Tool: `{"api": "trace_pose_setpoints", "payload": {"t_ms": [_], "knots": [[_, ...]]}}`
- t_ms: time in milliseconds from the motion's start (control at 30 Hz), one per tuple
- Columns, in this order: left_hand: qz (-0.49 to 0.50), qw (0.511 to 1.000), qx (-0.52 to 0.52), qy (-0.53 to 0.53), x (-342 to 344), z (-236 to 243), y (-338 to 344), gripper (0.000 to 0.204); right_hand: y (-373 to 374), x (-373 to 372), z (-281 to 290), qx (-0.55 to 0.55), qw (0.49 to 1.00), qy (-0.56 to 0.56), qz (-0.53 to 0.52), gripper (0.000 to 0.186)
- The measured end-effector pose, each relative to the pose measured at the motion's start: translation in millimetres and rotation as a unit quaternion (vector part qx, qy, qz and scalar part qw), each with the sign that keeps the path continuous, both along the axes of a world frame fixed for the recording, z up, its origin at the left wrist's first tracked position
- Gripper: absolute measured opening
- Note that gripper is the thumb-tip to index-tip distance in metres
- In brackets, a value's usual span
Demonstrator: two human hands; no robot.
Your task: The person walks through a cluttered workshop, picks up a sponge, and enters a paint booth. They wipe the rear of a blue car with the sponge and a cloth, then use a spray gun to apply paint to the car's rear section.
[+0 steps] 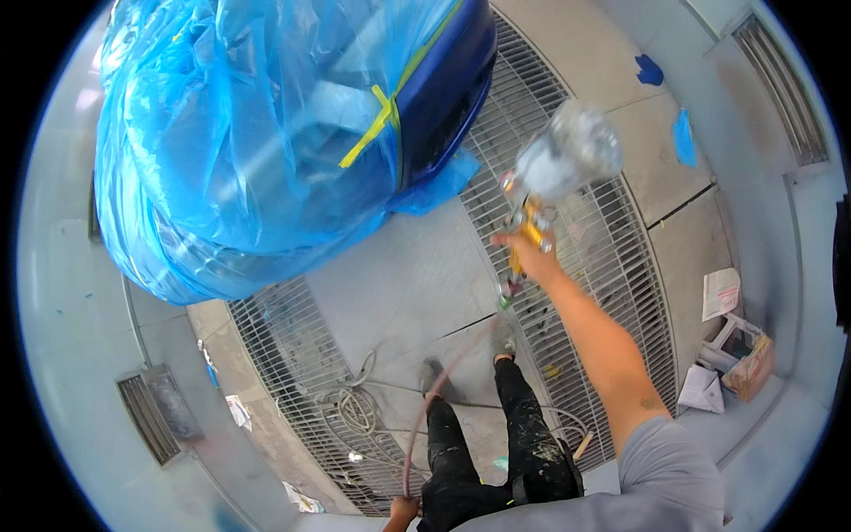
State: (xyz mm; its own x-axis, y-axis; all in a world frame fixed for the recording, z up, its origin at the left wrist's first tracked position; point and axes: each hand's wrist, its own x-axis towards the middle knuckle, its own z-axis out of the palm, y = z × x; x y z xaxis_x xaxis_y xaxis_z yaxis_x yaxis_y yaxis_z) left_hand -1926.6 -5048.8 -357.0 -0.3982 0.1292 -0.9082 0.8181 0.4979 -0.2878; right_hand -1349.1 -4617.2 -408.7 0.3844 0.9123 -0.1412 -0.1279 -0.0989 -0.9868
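My right hand (537, 259), arm stretched forward, is wrapped round the grip of a yellow-orange paint spray gun (534, 219). A cloudy, translucent paint cup (567, 152) sits on the gun, blurred by motion. From the gun's lower end a reddish air hose (443, 376) runs back to my left hand (405, 508) at the lower edge. That hand is closed round the hose beside my thigh. Ahead on the left stands a vehicle wrapped in blue plastic film (222, 151), with a glossy dark blue body panel (448, 102) exposed. Yellow tape (370, 137) borders the film.
Metal floor grates (620, 257) run along both sides of the concrete. A coiled grey hose (356, 410) lies near my feet. By the right wall are an open box (743, 350) and papers (721, 293). Blue scraps (683, 139) lie on the floor.
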Motion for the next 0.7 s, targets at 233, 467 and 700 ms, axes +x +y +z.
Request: {"api": "trace_pose_setpoints", "payload": {"t_ms": [233, 467, 700], "knots": [[-0.249, 0.961, 0.03, -0.115, 10.6, 12.0, -14.3, 0.031, -21.4, 1.8, 53.1, -0.038, 0.962, 0.051, 0.267, 0.037], [-0.177, 0.97, 0.134, -0.095, 12.3, -56.9, -11.1, 0.039, 76.8, 82.5, 44.6, 0.016, 0.999, 0.037, 0.027, 0.03], [-0.189, 0.949, 0.205, -0.15, 39.0, -40.8, 25.4, 0.034, 101.5, 122.7, 91.2, 0.064, 0.994, 0.018, -0.09, 0.015]]}}
